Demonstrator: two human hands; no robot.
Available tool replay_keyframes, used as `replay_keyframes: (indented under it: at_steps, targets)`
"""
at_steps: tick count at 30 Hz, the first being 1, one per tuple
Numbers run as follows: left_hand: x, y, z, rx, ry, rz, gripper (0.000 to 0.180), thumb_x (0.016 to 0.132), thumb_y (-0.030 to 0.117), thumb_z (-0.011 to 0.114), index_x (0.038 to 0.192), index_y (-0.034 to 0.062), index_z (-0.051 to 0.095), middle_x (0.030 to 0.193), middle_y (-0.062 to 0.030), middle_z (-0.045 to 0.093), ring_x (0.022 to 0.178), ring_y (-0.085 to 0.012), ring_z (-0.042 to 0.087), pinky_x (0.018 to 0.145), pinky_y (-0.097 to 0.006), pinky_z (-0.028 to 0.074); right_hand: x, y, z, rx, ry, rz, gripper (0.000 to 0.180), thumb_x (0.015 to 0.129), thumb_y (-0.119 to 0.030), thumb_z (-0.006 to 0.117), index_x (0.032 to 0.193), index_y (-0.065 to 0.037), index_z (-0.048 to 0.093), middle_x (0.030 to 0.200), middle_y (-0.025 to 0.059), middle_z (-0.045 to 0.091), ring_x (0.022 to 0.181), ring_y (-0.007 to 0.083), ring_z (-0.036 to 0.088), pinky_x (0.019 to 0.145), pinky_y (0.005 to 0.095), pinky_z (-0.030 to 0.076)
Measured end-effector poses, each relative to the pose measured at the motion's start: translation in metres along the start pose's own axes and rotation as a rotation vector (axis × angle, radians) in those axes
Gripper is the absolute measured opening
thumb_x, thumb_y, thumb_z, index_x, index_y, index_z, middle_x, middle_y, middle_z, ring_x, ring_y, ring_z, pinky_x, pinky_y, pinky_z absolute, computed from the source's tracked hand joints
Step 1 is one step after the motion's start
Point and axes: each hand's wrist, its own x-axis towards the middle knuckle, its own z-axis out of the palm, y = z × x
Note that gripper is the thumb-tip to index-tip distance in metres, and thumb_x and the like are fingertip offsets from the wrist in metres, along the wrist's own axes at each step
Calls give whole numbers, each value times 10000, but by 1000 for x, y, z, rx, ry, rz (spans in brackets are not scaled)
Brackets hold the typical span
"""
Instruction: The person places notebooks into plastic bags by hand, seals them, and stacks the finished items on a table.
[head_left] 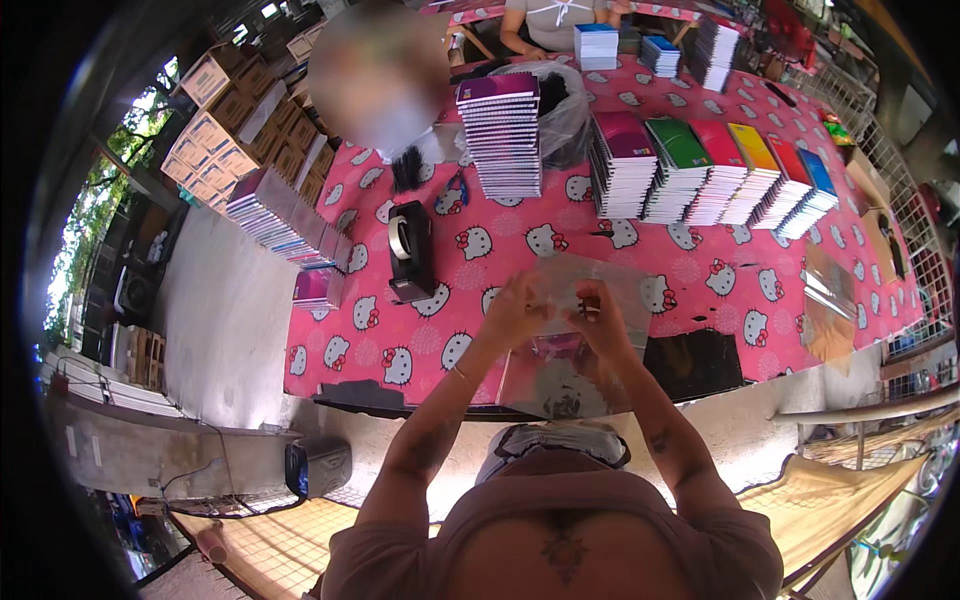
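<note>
My left hand (pixel 517 312) and my right hand (pixel 600 322) are close together over the near edge of the table. Fingers on both are bent and pinched at a clear plastic sheet or sleeve (pixel 600 272), which spreads out beyond and below them. What else may lie between the fingertips is too small to tell. Under the hands, more clear plastic (pixel 570 388) with a pinkish patch hangs near the table edge. To the left of my left hand stands a black tape dispenser (pixel 420 262) with a roll of tape in it.
Beyond my hands stand a tall purple notebook stack (pixel 500 92) and a row of coloured notebook stacks (pixel 680 150). More notebooks (pixel 285 215) line the left edge, near brown cartons (pixel 215 140). Clear plastic packs (pixel 830 300) lie right. People are across the pink table (pixel 460 250).
</note>
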Motion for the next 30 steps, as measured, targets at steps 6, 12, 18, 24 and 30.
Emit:
replay_keyframes:
  at_steps: [6,12,18,24,30]
  targets:
    - [-5,-57,-21,-803,265,-171,379,853,229,754,1158,48,619,936,-28,638,820,-134,597,706,-311,491,-2,22,9,-93,183,-71,387,766,7,691,1125,-75,575,1048,80,531,941,189,537,850,330,451]
    - [-38,-187,-143,144,630,-408,327,811,269,778,1021,33,695,776,-23,635,686,-166,560,684,-331,495,-3,11,26,-159,193,-142,306,768,-5,682,1054,-65,593,1045,93,533,938,229,548,867,341,451]
    - [-23,-169,-148,-490,554,-536,211,811,206,743,958,60,705,740,12,602,677,-106,537,646,-297,464,-3,16,17,-243,164,-135,176,802,-14,643,960,-59,706,1074,88,513,965,216,546,850,334,469]
    - [-90,-218,-140,-188,802,-219,124,871,172,663,881,48,668,698,-37,635,672,-191,626,610,-354,482,-12,7,37,-218,103,-145,233,826,-26,633,1042,-71,707,1104,103,488,994,228,535,862,327,466]
    - [-9,-86,-143,662,71,-84,113,868,109,626,947,68,695,801,-137,713,736,-347,701,671,-381,552,-12,7,19,-286,238,-171,434,808,-26,647,1231,-91,573,1097,128,475,1009,268,508,932,371,434]
